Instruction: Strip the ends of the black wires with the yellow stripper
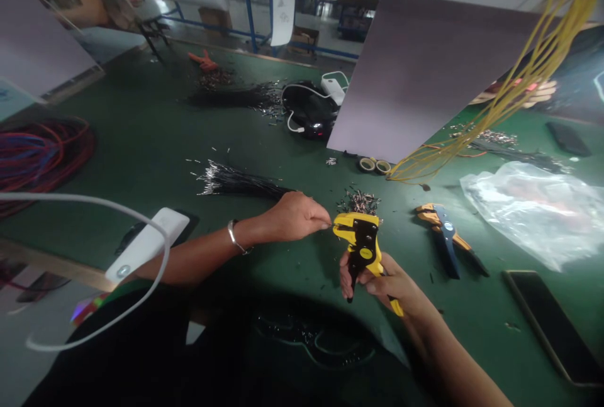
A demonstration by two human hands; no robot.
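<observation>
My right hand (394,281) is wrapped round the handles of a yellow and black wire stripper (365,253), its jaws pointing left. My left hand (297,215) is closed in a pinch just left of those jaws. A thin dark wire (332,226) shows between the fingertips and the jaws; most of it is hidden. Behind my left hand lies a bundle of black wires (245,182) with bright ends fanned out to the left. Small cut-off scraps (359,201) are heaped right behind the stripper's head.
A blue and orange wire stripper (446,231), a phone (550,325) and a clear plastic bag (533,206) lie at right. Yellow wires (533,73) hang beside a grey panel (425,67). A white power bank (148,243) with a cable is near my left arm. Another person's hand (538,92) is beyond.
</observation>
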